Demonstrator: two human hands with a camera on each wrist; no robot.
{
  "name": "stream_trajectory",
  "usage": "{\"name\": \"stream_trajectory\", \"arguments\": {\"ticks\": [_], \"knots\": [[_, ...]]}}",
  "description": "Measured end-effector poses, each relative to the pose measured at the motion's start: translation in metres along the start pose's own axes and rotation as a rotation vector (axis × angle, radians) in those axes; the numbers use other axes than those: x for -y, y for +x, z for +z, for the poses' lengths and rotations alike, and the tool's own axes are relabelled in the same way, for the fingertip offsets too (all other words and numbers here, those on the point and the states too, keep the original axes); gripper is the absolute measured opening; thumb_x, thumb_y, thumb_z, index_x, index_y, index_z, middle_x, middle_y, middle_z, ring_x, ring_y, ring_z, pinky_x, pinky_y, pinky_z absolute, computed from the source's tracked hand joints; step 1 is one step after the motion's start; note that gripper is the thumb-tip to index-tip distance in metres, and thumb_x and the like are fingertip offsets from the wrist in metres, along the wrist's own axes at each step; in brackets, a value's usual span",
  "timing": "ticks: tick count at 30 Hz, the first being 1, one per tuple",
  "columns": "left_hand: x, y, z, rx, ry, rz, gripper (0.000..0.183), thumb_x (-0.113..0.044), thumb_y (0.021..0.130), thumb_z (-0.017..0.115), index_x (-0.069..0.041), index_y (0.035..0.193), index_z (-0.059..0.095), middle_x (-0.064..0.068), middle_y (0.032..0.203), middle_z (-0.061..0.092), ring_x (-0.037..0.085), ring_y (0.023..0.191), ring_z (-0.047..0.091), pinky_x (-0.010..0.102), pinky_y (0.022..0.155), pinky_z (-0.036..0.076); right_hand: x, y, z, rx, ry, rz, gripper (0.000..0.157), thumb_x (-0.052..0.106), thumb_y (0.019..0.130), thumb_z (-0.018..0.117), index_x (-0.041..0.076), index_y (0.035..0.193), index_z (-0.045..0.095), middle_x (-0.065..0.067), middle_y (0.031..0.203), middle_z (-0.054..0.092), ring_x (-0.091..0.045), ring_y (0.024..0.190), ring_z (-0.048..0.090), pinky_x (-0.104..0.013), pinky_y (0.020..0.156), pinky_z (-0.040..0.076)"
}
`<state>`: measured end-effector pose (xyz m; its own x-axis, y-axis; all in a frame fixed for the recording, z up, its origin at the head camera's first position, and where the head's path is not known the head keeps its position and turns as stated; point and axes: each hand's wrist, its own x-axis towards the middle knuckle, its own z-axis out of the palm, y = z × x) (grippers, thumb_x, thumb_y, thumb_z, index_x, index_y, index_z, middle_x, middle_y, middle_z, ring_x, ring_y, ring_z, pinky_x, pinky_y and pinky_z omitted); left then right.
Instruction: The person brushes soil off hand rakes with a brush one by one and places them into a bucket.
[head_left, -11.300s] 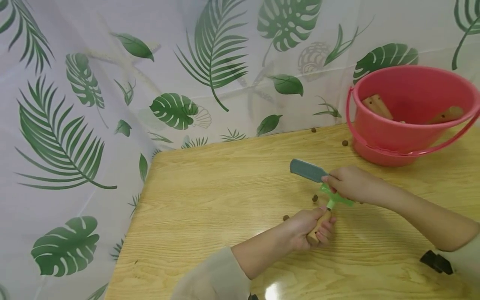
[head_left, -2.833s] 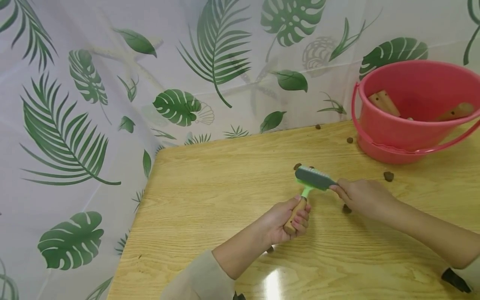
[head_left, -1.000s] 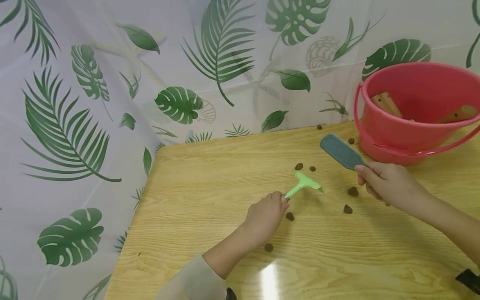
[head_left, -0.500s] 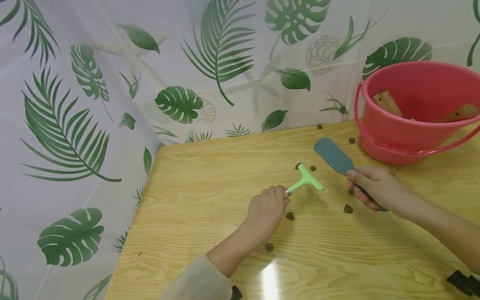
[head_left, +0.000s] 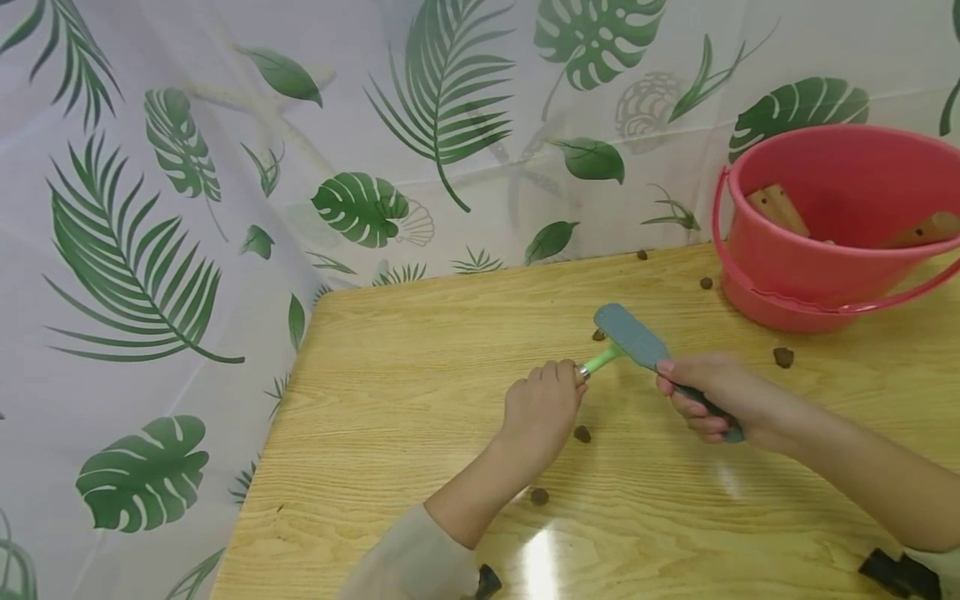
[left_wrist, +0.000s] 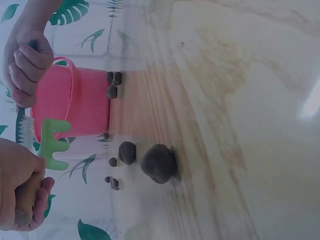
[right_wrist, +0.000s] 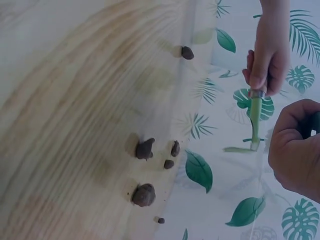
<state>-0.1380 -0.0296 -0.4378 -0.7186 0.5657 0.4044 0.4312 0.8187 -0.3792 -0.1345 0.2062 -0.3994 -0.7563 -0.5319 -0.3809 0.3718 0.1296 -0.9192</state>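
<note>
My left hand (head_left: 542, 412) grips the wooden handle of a small hand rake (head_left: 602, 360) with a light green head; its prongs show in the left wrist view. My right hand (head_left: 716, 396) holds a grey-green brush (head_left: 632, 335) by its handle. The brush's flat back faces up and covers most of the rake's head in the head view. White bristles (left_wrist: 25, 132) point toward the rake head in the left wrist view; whether they touch it I cannot tell. Both tools are above the table.
Several brown clods, such as one clod (head_left: 582, 434) near my left hand, lie scattered on the wooden table (head_left: 390, 400). A pink bucket (head_left: 832, 283) with wooden-handled things (head_left: 780, 208) inside stands at the back right. A leaf-printed cloth (head_left: 465, 125) hangs behind.
My right hand has brought the brush left and down, from apart to over the rake's head. The left hand has turned from palm up, seen 2.8 s ago, to knuckles up.
</note>
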Motion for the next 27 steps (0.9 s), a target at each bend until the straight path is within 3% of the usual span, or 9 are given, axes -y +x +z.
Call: {"name": "stream_trajectory", "arguments": {"ticks": [9, 21, 27], "knots": [[-0.001, 0.007, -0.003, -0.041, 0.018, -0.017, 0.026, -0.038, 0.095, 0.055, -0.015, 0.084, 0.054, -0.01, 0.061, 0.046, 0.002, 0.048, 0.027, 0.016, 0.039, 0.015, -0.008, 0.009, 0.013, 0.038, -0.039, -0.044, 0.031, 0.032, 0.102, 0.039, 0.009, 0.084, 0.048, 0.007, 0.055, 0.038, -0.002, 0.039, 0.034, -0.02, 0.041, 0.035], [-0.003, 0.005, 0.0, -0.012, 0.094, -0.025, 0.031, -0.043, 0.096, 0.052, -0.016, 0.082, 0.056, -0.01, 0.059, 0.045, 0.002, 0.046, 0.029, 0.015, 0.036, 0.018, -0.008, 0.011, 0.009, -0.053, -0.119, 0.022, 0.032, 0.032, 0.103, 0.038, 0.008, 0.085, 0.048, 0.006, 0.054, 0.037, -0.004, 0.038, 0.032, -0.021, 0.041, 0.033], [-0.003, 0.005, -0.002, 0.003, 0.066, -0.034, 0.031, -0.043, 0.096, 0.051, -0.014, 0.086, 0.057, -0.009, 0.062, 0.049, 0.001, 0.046, 0.035, 0.015, 0.036, 0.023, -0.003, 0.007, 0.006, -0.097, -0.155, 0.032, 0.033, 0.032, 0.103, 0.038, 0.008, 0.084, 0.049, 0.006, 0.054, 0.037, -0.005, 0.039, 0.033, -0.022, 0.041, 0.034]]}}
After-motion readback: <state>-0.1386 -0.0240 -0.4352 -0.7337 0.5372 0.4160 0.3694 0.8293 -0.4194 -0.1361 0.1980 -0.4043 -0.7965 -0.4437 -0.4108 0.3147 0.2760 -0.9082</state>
